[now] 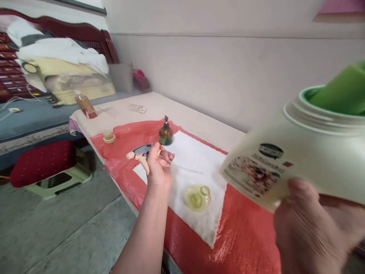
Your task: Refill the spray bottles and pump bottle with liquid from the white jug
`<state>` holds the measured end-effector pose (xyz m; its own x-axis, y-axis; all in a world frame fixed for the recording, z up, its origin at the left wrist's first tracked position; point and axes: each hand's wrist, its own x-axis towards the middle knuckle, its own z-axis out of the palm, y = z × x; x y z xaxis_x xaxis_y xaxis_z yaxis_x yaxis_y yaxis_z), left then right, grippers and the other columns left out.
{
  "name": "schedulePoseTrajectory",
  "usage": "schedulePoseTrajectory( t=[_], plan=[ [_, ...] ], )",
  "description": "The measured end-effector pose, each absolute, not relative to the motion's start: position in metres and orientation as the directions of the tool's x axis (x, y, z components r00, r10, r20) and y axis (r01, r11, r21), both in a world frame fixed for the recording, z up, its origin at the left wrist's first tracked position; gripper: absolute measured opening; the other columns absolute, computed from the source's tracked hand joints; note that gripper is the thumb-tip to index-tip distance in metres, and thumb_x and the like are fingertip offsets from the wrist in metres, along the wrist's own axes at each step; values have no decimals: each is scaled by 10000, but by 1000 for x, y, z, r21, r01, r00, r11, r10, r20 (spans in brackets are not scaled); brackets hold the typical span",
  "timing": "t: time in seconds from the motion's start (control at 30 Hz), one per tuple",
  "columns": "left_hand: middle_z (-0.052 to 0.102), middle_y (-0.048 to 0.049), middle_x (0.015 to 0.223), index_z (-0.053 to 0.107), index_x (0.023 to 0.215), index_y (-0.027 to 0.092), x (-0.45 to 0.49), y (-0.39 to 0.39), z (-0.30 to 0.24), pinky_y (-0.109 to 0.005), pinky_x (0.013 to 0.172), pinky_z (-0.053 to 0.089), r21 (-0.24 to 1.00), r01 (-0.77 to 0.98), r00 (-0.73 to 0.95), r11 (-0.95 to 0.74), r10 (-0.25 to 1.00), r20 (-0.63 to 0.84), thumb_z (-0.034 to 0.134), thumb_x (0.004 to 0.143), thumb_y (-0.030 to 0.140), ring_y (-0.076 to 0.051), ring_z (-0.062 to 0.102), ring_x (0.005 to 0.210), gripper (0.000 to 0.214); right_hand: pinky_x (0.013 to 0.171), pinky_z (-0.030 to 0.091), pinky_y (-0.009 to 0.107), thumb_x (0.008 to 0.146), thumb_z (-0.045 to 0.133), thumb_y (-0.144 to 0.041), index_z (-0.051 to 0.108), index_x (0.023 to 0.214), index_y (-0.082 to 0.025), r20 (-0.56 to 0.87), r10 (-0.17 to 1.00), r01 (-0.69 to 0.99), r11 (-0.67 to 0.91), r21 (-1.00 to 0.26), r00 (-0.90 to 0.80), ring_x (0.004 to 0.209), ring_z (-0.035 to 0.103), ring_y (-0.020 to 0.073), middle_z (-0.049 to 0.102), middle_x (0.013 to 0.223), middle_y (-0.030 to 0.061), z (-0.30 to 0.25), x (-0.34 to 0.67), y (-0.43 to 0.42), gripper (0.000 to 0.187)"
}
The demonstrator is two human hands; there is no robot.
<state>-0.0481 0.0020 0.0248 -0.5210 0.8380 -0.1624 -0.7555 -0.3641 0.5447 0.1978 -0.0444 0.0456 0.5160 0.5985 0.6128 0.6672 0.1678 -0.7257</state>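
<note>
My left hand [160, 167] is closed around a trigger spray head [141, 155], black and peach-coloured, whose thin clear tube [188, 168] points right over a white cloth [196, 156]. At the right, close to the camera, my right hand [316, 228] grips a large cream-white bottle [319, 160] with a printed label. A green piece [342, 91] fills the bottle's wide mouth; what it is cannot be made out fully. Below the tube, a small round yellow-green bottle [198, 198] without a top lies on the cloth. Just beyond my left hand stands a brown pump bottle [166, 133].
Red sheeting [245, 232] covers the table under the cloth. A roll of tape [108, 137] lies at the left, and an amber bottle [85, 104] stands near the far corner. A red-topped stool [42, 161] is left of the table. Beyond is a bed with a yellow suitcase [74, 78].
</note>
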Motion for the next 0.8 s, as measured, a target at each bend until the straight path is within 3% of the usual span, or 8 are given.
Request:
schedulePoseTrajectory(
  t=[0.03,0.1,0.13,0.27,0.43,0.6,0.73,0.8],
  plan=[
    [399,53,478,557,620,187,-49,2,25,-281,611,420,545,-752,-528,-371,834,-161,670,744,353,-106,451,476,236,932,499,522,745,703,-478,674,1099,-192,597,559,568,251,-784,576,1042,636,319,673,1112,129,48,187,-25,456],
    [404,52,484,556,621,188,-50,2,26,-285,615,423,546,-748,-538,-378,826,-166,664,749,342,-106,453,479,227,967,487,446,709,737,-439,639,1114,-137,520,671,264,452,-852,528,1083,619,278,662,1109,134,46,167,16,515],
    [404,52,483,556,621,188,-51,2,26,-286,619,425,546,-748,-540,-377,824,-171,661,752,338,-107,454,481,225,940,504,423,713,713,-476,612,1134,-123,505,700,222,460,-860,505,1068,624,264,656,1113,140,40,158,36,558],
    [395,53,471,552,618,186,-55,2,28,-290,634,436,565,-745,-533,-355,826,-183,651,756,351,-113,462,493,237,930,495,430,793,575,-558,545,1171,-85,426,735,217,368,-904,528,1070,600,256,612,1174,174,-2,139,83,607],
    [424,53,528,532,637,189,-56,0,30,-293,624,438,603,-715,-538,-354,829,-152,663,744,346,-101,441,490,230,975,411,531,806,560,-574,605,1081,-92,278,837,318,133,-939,471,1061,562,315,625,1096,186,-39,140,64,557],
    [421,52,514,537,651,192,-48,-3,31,-297,622,442,657,-687,-462,-311,884,-64,650,767,325,-104,435,489,210,1092,291,557,875,463,-600,506,1336,-197,211,924,384,78,-920,318,1294,440,326,520,1379,152,-45,157,-9,613],
    [400,50,500,498,620,198,-35,-6,31,-288,601,423,742,-618,-333,-259,942,51,630,801,310,-115,450,503,251,1115,313,548,827,578,-569,307,1469,-253,209,978,305,197,-932,9,1392,349,320,340,1537,126,-71,164,-57,765],
    [405,47,505,465,601,202,-28,-9,30,-289,607,418,804,-523,-314,-281,941,125,623,814,290,-116,458,510,280,1106,338,555,757,684,-518,267,1471,-256,151,982,344,182,-921,-115,1405,328,327,338,1535,135,-85,161,-65,867]
  ],
)
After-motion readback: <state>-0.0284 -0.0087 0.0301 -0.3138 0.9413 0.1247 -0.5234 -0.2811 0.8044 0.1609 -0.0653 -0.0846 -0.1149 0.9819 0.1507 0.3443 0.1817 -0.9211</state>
